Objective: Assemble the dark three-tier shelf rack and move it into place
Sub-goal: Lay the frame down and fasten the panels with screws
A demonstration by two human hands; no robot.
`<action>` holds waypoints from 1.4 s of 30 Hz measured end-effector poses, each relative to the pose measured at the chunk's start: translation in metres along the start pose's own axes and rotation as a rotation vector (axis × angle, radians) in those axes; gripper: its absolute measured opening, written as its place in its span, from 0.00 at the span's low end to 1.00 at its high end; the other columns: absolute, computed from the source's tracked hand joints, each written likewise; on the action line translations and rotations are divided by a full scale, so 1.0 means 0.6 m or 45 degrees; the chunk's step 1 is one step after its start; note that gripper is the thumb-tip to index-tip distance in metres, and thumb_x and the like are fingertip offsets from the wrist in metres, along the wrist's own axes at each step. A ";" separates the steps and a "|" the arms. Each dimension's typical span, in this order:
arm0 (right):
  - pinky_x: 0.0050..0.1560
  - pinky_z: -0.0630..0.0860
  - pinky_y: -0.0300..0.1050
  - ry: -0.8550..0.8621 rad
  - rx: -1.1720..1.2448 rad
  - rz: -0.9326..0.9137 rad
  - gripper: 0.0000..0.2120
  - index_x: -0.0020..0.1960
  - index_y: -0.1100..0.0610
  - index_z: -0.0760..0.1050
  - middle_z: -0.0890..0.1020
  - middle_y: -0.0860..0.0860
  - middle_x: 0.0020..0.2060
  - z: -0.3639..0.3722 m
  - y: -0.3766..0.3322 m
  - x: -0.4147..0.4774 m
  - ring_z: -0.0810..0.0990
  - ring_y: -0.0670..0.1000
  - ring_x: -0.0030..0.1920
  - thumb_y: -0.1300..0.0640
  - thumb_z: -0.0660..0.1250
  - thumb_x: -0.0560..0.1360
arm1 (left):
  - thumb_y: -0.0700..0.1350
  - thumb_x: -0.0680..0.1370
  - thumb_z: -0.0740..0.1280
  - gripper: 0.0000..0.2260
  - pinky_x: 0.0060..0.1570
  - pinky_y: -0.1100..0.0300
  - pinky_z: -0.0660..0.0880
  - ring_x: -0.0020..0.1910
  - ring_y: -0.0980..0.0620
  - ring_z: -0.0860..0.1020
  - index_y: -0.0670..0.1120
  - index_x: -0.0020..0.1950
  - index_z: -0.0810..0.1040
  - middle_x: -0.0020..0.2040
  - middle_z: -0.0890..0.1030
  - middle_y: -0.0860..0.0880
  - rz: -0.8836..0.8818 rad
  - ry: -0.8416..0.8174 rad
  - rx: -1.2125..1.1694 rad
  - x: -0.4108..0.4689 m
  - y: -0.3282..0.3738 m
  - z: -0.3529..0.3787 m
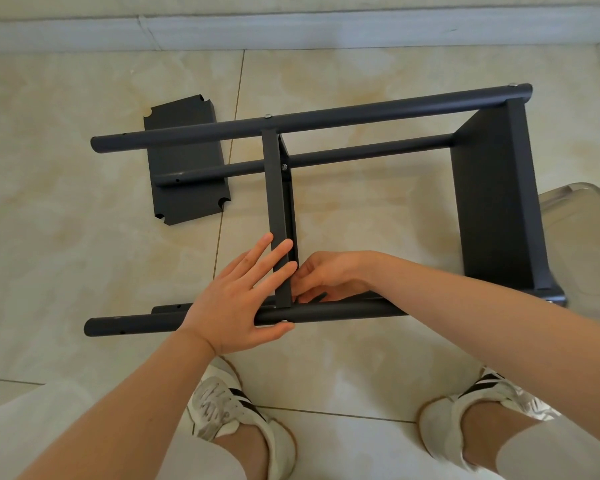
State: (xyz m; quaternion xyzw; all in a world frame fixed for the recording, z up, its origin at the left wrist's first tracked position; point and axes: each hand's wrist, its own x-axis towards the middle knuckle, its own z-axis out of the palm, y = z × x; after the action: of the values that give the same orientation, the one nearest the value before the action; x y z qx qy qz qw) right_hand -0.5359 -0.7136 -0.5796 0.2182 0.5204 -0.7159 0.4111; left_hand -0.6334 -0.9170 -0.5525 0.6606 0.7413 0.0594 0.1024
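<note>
The dark rack (pixel 326 117) lies on its side on the tiled floor, its round posts running left to right. One shelf panel (pixel 496 202) is fixed at the right end and a middle shelf panel (pixel 277 188) stands between the posts. A loose third panel (pixel 184 161) lies flat on the floor under the far posts at the left. My left hand (pixel 243 299) presses with straight fingers on the middle panel's near end, thumb under the near post (pixel 136 323). My right hand (pixel 326 277) has its fingers curled behind that panel at the joint; what they hold is hidden.
A clear plastic stool (pixel 582 237) stands at the right, touching the rack's right end. A wall skirting (pixel 291 29) runs along the far side. My two feet in white shoes (pixel 229 410) are just in front of the rack.
</note>
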 end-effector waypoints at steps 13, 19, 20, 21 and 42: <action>0.60 0.78 0.49 0.018 -0.041 -0.001 0.06 0.50 0.57 0.84 0.85 0.54 0.52 -0.004 -0.011 -0.001 0.83 0.50 0.52 0.58 0.68 0.79 | 0.70 0.78 0.56 0.36 0.74 0.44 0.53 0.82 0.47 0.46 0.52 0.80 0.59 0.83 0.50 0.51 -0.003 0.009 0.028 0.001 0.000 0.002; 0.56 0.78 0.47 0.026 -0.108 0.002 0.06 0.49 0.57 0.84 0.86 0.53 0.51 -0.001 -0.013 -0.002 0.84 0.48 0.50 0.57 0.69 0.78 | 0.70 0.78 0.57 0.36 0.74 0.45 0.56 0.82 0.46 0.47 0.51 0.80 0.59 0.83 0.51 0.50 0.002 0.016 0.020 0.000 -0.001 0.001; 0.56 0.78 0.47 0.024 -0.110 0.004 0.06 0.49 0.57 0.84 0.86 0.53 0.50 -0.001 -0.013 -0.002 0.84 0.48 0.49 0.57 0.69 0.78 | 0.70 0.78 0.58 0.36 0.74 0.45 0.56 0.82 0.46 0.47 0.51 0.80 0.60 0.83 0.52 0.50 0.000 0.016 0.019 0.000 -0.001 0.001; 0.55 0.78 0.47 0.023 -0.112 0.006 0.05 0.49 0.56 0.84 0.86 0.53 0.49 -0.001 -0.013 -0.002 0.84 0.47 0.48 0.57 0.69 0.78 | 0.69 0.78 0.58 0.36 0.74 0.45 0.56 0.82 0.46 0.47 0.50 0.80 0.60 0.83 0.52 0.50 -0.001 0.016 0.022 0.000 -0.001 0.001; 0.62 0.78 0.50 -0.004 -0.164 0.011 0.09 0.54 0.59 0.83 0.85 0.54 0.52 -0.001 -0.017 -0.009 0.84 0.50 0.53 0.57 0.69 0.77 | 0.70 0.78 0.58 0.36 0.74 0.45 0.56 0.82 0.46 0.48 0.51 0.80 0.60 0.83 0.52 0.50 0.001 0.017 0.044 0.001 -0.001 0.002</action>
State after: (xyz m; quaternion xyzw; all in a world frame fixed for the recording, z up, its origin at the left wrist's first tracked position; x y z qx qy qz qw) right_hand -0.5415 -0.7101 -0.5701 0.1925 0.5638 -0.6796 0.4281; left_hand -0.6338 -0.9168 -0.5539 0.6621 0.7427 0.0509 0.0860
